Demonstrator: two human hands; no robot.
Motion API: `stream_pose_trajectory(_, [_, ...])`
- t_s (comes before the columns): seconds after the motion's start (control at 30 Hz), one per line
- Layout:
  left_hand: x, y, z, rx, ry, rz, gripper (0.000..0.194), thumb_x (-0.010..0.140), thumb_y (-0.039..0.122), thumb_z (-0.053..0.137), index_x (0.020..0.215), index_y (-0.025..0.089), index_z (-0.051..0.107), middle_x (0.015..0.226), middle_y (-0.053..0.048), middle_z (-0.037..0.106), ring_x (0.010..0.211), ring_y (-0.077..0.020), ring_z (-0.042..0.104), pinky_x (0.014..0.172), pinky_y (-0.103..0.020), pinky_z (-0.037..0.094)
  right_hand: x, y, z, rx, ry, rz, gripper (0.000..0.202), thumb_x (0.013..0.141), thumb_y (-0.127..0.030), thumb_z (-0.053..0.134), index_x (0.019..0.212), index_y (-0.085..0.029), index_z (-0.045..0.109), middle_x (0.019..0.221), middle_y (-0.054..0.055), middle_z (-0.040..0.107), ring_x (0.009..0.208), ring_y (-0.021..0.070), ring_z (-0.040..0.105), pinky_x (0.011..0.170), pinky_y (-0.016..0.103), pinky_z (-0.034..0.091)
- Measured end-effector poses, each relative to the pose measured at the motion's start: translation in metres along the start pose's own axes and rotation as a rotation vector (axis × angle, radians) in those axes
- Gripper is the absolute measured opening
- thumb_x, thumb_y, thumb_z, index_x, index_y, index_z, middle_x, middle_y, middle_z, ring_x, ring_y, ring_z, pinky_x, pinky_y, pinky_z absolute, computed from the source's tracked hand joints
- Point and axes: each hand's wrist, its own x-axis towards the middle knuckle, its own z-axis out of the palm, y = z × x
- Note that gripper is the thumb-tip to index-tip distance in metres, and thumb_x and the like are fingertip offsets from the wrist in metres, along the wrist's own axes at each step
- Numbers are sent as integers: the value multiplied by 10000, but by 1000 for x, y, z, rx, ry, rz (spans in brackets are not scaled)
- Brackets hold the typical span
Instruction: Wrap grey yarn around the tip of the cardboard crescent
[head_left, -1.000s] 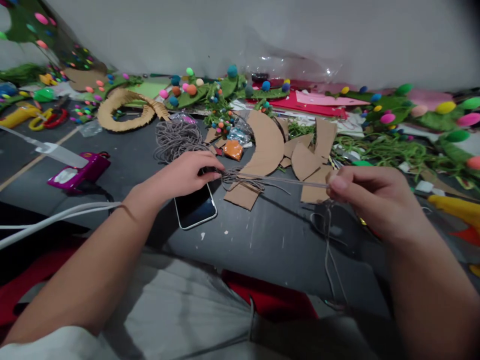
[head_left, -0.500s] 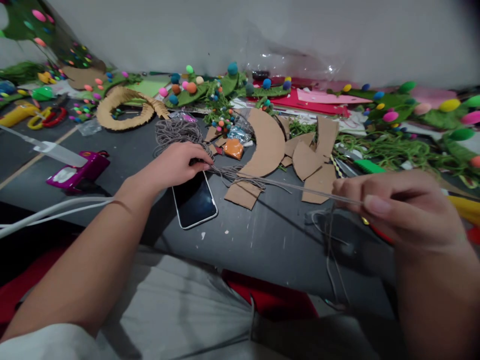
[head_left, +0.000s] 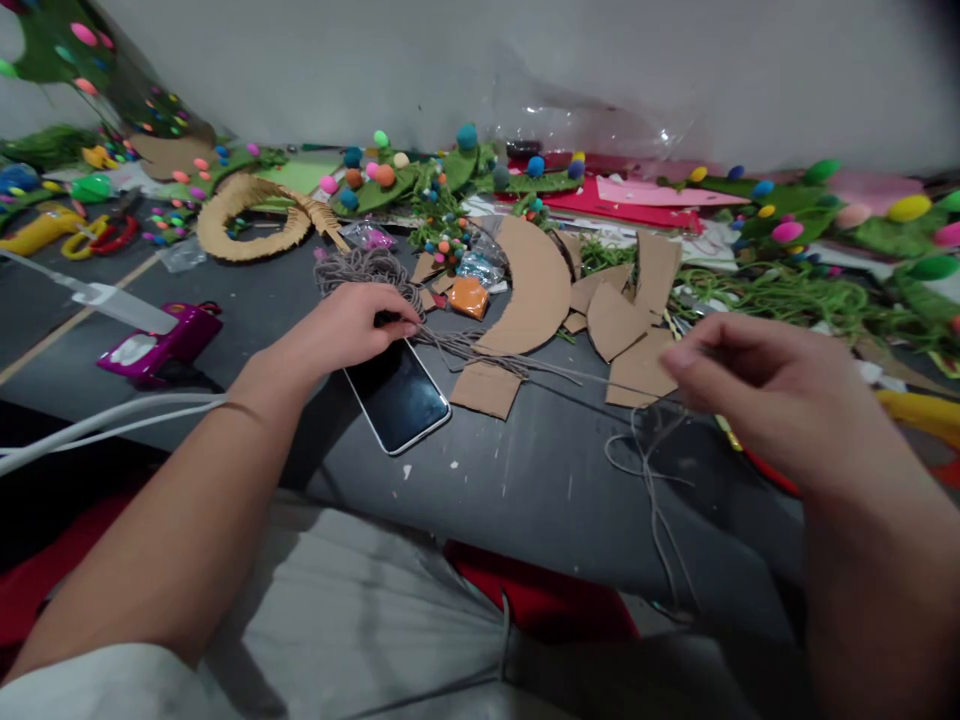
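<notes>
My left hand [head_left: 364, 325] is closed in a pinch on grey yarn [head_left: 454, 345], just above the top end of a phone [head_left: 397, 400] lying on the dark table. Behind that hand is a tangled heap of the same yarn [head_left: 371, 270]. The strands run right across a cardboard scrap [head_left: 487, 392] to my right hand [head_left: 750, 380], whose thumb and forefinger are pinched at the strand's end. Loose yarn loops [head_left: 651, 480] hang down over the table edge below the right hand. A cardboard crescent [head_left: 532, 290] lies behind the strands.
A cardboard ring [head_left: 251, 220] and a purple glue gun-like device with a white cable [head_left: 161, 340] are on the left. Felt leaves with coloured balls [head_left: 382, 185] line the back. Green yarn [head_left: 787, 300] and a yellow-handled tool [head_left: 919, 412] lie to the right.
My right hand has moved slightly left, and the strands between the hands hang lower and slacker. The phone's near end has shifted right. My left hand has barely moved.
</notes>
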Motion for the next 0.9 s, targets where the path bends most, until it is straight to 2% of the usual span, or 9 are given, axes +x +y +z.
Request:
stream_pose_trajectory(0.1, [0, 0, -1, -3, 0, -26, 252, 877, 368, 592, 968, 200, 758, 1046, -43, 723, 948, -218, 671, 875, -324, 477, 0, 7, 7, -289, -116, -29, 393, 761, -573, 774, 825, -216, 622, 716, 7, 620, 626, 156, 547, 554, 294, 426])
stream_pose_trajectory(0.2, [0, -1, 0, -2, 0, -31, 261, 874, 370, 593, 973, 190, 755, 1048, -47, 720, 948, -219, 668, 878, -328, 473, -1, 13, 10, -523, -259, -117, 259, 821, -465, 734, 829, -212, 677, 836, 35, 684, 749, 208, 617, 667, 345, 464])
stream_pose_trajectory(0.3, [0, -2, 0, 0, -5, -39, 273, 873, 381, 589, 970, 184, 751, 1036, -55, 718, 943, -220, 664, 880, -332, 472, -1, 14, 6, -607, -183, -187, 190, 893, -335, 626, 791, -209, 725, 864, 52, 693, 735, 212, 621, 674, 357, 458])
stream_pose_trajectory(0.47, [0, -5, 0, 0, 5, -57, 275, 870, 401, 595, 976, 196, 744, 1037, -56, 723, 962, -230, 665, 879, -337, 471, 4, 11, 3, -244, 41, -105, 187, 868, -369, 684, 809, -204, 749, 771, 41, 712, 670, 181, 620, 605, 309, 436])
stream_pose_trajectory(0.57, [0, -7, 1, -17, 15, -60, 282, 865, 422, 602, 980, 209, 745, 1043, -54, 727, 971, -234, 667, 898, -343, 477, 6, 5, 11, 207, 213, 24, 139, 864, -362, 730, 859, -224, 750, 887, 54, 748, 816, 201, 680, 746, 335, 511])
stream_pose_trajectory(0.67, [0, -8, 3, -42, 29, -55, 282, 858, 425, 610, 973, 206, 746, 1046, -62, 732, 987, -237, 669, 924, -350, 477, 6, -4, 21, 761, 169, 5, 138, 935, -312, 654, 813, -254, 681, 1152, 45, 723, 1153, 229, 654, 1001, 426, 516])
stream_pose_trajectory(0.73, [-1, -8, 3, -53, 29, -59, 284, 855, 423, 612, 972, 201, 746, 1042, -65, 734, 988, -238, 670, 925, -349, 479, 5, -10, 22, 955, 97, 4, 188, 964, -299, 601, 783, -261, 635, 1113, 23, 708, 1213, 215, 624, 1065, 454, 498])
stream_pose_trajectory(0.83, [-1, -9, 2, -46, 18, -71, 283, 858, 421, 604, 963, 198, 744, 1047, -64, 732, 995, -241, 669, 925, -348, 478, 3, -15, 15, 1063, 31, 64, 152, 938, -324, 649, 802, -259, 628, 698, -18, 540, 761, 148, 637, 896, 380, 569])
stream_pose_trajectory(0.9, [-2, -9, 1, -40, 15, -84, 287, 858, 422, 598, 960, 196, 742, 1045, -64, 731, 995, -243, 669, 924, -352, 477, 1, -13, 7, 1016, 75, 44, 189, 893, -351, 712, 772, -237, 622, 580, -54, 340, 521, 105, 415, 643, 304, 520])
